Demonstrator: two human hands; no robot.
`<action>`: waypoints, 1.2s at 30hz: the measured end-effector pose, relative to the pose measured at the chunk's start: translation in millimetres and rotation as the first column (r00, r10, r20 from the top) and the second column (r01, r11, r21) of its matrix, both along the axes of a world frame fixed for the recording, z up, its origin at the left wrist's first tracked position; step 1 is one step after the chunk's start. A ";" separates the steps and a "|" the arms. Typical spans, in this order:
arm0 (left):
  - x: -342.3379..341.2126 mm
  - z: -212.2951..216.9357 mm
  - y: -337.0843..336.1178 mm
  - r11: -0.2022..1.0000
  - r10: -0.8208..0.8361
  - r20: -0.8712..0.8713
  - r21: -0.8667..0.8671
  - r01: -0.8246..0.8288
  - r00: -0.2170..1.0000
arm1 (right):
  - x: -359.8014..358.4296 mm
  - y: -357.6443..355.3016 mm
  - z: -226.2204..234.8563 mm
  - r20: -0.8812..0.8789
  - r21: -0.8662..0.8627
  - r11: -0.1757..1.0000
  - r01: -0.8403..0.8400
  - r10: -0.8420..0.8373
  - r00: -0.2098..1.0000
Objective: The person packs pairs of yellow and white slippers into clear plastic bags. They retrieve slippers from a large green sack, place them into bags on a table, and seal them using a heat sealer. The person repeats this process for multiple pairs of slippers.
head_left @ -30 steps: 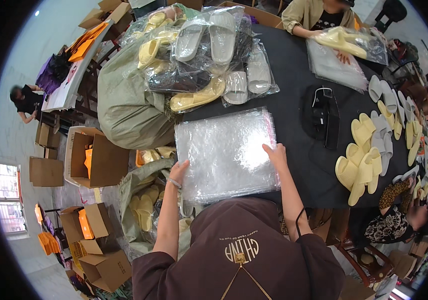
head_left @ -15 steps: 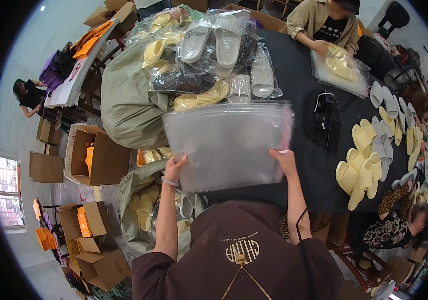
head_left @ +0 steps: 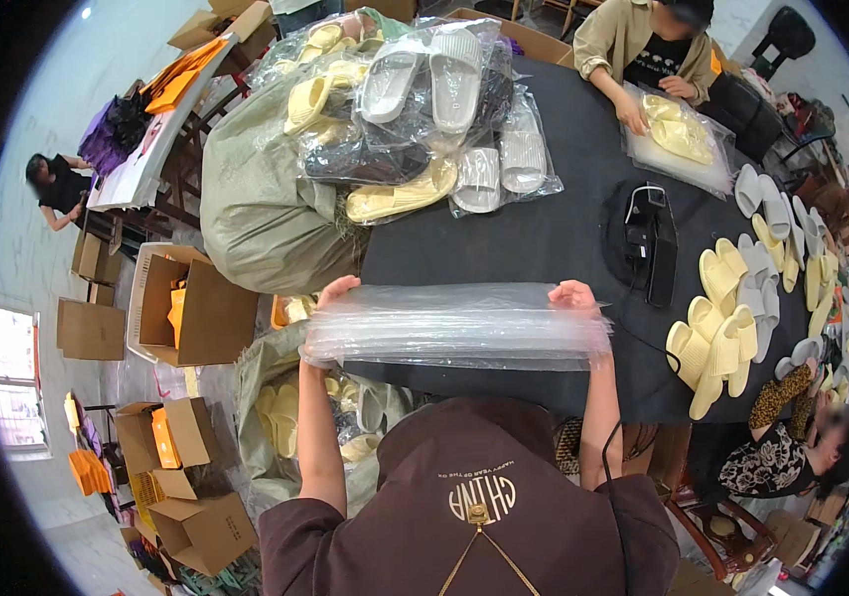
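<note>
A thick stack of clear plastic bags (head_left: 456, 326) is held flat and level above the near edge of the black table (head_left: 554, 238). My left hand (head_left: 330, 296) grips the stack's left end. My right hand (head_left: 575, 296) grips its right end. Both forearms rise from the lower edge, on either side of my dark brown shirt. Beyond the stack lies a heap of bagged slippers (head_left: 415, 109), grey, yellow and black.
Loose yellow and grey slippers (head_left: 732, 318) lie at the table's right. A black sealing device (head_left: 651, 243) sits mid-table. A person (head_left: 643, 50) bags yellow slippers at the far side. A green sack (head_left: 256, 199) and cardboard boxes (head_left: 186, 308) stand at the left.
The stack of bags lay flat on the table, was lifted and tipped up toward me, and now is held level at the table's near edge, seen edge-on.
</note>
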State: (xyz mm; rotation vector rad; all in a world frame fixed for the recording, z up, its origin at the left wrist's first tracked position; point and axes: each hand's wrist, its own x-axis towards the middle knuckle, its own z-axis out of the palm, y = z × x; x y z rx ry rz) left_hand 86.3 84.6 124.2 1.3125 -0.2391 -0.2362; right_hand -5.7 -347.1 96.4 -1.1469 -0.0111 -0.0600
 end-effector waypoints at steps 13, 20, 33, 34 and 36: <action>18.5 -15.7 13.7 0.960 -0.048 0.034 0.278 0.037 0.998 | -4.1 -18.8 -49.0 -0.101 -0.026 0.992 0.125 -0.127 0.987; 14.3 7.5 0.0 0.864 0.083 -0.029 0.501 -0.057 0.996 | 8.2 3.0 12.9 -0.147 -0.315 0.946 0.078 -0.130 0.981; 58.9 -57.5 -48.5 0.901 0.097 -0.318 0.431 0.053 0.943 | 48.5 -39.8 -9.7 -0.346 -0.420 0.905 0.063 -0.224 0.911; 58.9 -88.4 -44.0 0.900 0.108 -0.310 0.434 0.039 0.944 | 50.6 -39.7 -30.7 -0.360 -0.421 0.906 0.045 -0.213 0.908; 57.0 -130.6 -49.5 0.880 0.189 -0.337 0.474 -0.008 0.922 | 43.1 -51.4 -87.6 -0.454 -0.528 0.849 -0.003 -0.279 0.846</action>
